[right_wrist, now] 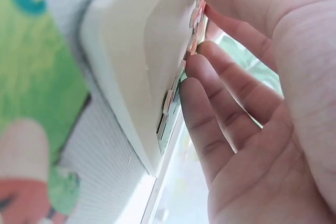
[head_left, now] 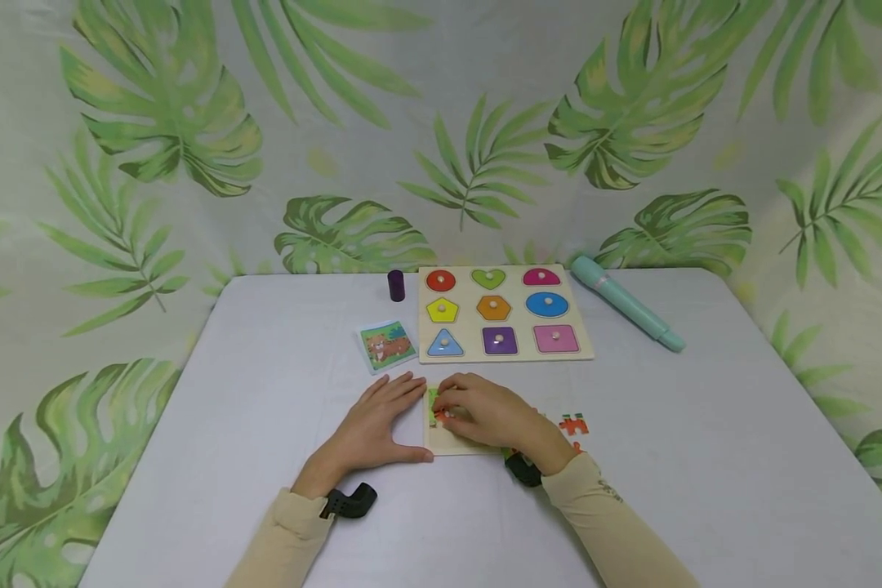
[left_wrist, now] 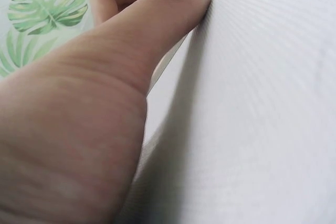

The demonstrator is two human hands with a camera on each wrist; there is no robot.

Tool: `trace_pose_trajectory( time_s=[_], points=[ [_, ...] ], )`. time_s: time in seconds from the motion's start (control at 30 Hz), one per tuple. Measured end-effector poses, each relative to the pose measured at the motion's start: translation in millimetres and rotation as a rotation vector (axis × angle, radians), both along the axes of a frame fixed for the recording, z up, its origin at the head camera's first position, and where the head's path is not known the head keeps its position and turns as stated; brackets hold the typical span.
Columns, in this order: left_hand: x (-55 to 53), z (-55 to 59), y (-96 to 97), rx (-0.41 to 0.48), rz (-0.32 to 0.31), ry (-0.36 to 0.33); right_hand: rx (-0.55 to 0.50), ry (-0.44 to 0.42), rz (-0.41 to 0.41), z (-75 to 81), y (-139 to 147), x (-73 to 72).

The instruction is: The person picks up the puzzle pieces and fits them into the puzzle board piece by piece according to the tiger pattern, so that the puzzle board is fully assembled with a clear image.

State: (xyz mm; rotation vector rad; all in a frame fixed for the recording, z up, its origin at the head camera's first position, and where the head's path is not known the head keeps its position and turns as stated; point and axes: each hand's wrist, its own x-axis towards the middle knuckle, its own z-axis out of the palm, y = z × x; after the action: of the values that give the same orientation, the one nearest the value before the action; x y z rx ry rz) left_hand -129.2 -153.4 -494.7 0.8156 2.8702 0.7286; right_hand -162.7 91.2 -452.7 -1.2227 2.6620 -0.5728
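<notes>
A small wooden puzzle board (head_left: 450, 445) lies on the white table, with jigsaw pieces (head_left: 433, 400) in its left part. My left hand (head_left: 376, 426) lies flat at the board's left side, its fingers extended and the thumb along the near left corner. Over the board my right hand (head_left: 488, 411) bends its fingers down and pinches a red puzzle piece between thumb and index finger. In the right wrist view, its other fingertips (right_wrist: 193, 90) touch pieces along the wooden tray (right_wrist: 123, 61). The hand hides part of the board in the head view.
Loose orange-red pieces (head_left: 573, 424) lie right of the right hand. Behind stand a knobbed shape board (head_left: 459, 347) and a dark purple cylinder (head_left: 396, 286). A tiger picture card (head_left: 387, 345) sits at the back left, a teal wand-shaped object (head_left: 628, 305) at the back right.
</notes>
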Motion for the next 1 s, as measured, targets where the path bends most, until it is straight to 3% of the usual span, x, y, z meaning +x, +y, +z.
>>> trace_pose_trajectory(
  time_s=[0.3, 0.53, 1.0],
  points=[
    [1.9, 0.6, 2.0, 0.013, 0.013, -0.014, -0.015, -0.009, 0.004, 4.4, 1.6, 2.3],
    [1.0, 1.6, 1.1, 0.006, 0.012, -0.009, -0.023, -0.031, -0.037, 17.0, 4.7, 5.2],
    [-0.6, 0.0, 1.1, -0.011, 0.014, -0.006, -0.05, -0.008, -0.05, 28.7, 19.9, 9.2]
  ],
)
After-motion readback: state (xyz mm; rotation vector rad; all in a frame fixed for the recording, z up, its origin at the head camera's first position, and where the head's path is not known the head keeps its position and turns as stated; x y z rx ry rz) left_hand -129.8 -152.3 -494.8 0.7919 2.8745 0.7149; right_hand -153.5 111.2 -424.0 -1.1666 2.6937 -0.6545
